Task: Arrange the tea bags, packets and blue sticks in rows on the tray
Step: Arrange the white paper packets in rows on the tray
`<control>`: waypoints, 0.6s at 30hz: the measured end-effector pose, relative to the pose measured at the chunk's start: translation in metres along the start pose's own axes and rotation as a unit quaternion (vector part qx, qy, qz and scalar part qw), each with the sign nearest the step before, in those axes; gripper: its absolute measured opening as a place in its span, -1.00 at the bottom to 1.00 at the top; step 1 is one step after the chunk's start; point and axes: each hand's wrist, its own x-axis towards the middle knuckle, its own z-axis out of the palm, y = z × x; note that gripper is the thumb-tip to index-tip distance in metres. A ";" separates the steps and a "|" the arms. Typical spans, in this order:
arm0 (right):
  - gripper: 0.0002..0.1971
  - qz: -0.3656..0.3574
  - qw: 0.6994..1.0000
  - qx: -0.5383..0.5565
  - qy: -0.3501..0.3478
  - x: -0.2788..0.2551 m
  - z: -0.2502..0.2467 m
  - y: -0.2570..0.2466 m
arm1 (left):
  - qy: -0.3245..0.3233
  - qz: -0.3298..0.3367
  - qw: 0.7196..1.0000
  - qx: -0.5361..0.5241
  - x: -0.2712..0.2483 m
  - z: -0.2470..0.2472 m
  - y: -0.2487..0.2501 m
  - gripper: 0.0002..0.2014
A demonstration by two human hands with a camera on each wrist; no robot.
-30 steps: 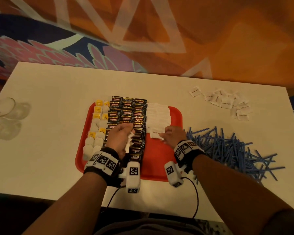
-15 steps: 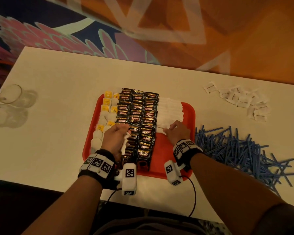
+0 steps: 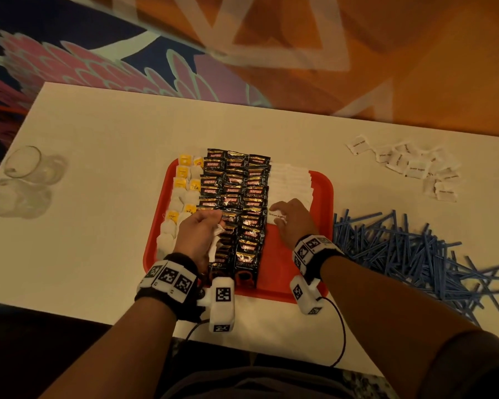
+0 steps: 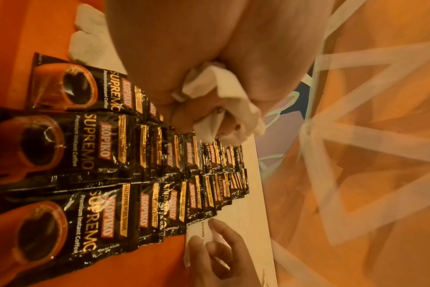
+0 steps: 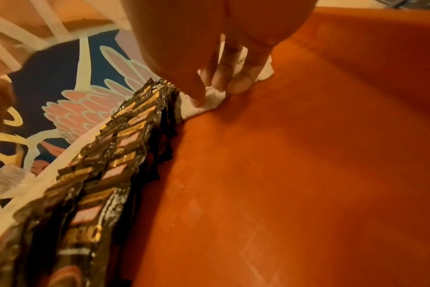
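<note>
Left hand (image 3: 197,234): your fingers are curled round a bunch of white sugar packets (image 4: 221,101), held above the coffee sachets (image 3: 236,197).
Right hand (image 3: 292,220): fingers nearly straight, pressing one white packet (image 3: 275,216) flat at the near end of the white row (image 3: 291,182); nothing is clasped.
Tray (image 3: 323,197): tea bags (image 3: 182,194) in the left rows, coffee sachets in the middle, white row just right of them; the near right part is bare.
Loose packets (image 3: 412,168): on the table (image 3: 98,168), far right, well apart from the tray.
Sticks (image 3: 409,251): a tangled blue heap on the table, just right of the tray, none on it yet.
Handling: the packets look light, thin and soft, and likely slide over each other, so pinch one by an edge and press it flat. The sticks look thin and stiff; take a few mid-length and lay them parallel.
Risk: a careless wrist could nudge the overlapped rows.
</note>
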 end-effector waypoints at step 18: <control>-0.79 -0.002 0.954 0.297 0.037 -0.053 -0.101 -0.048 | -0.224 0.061 0.973 0.007 -0.051 0.079 0.042 -0.81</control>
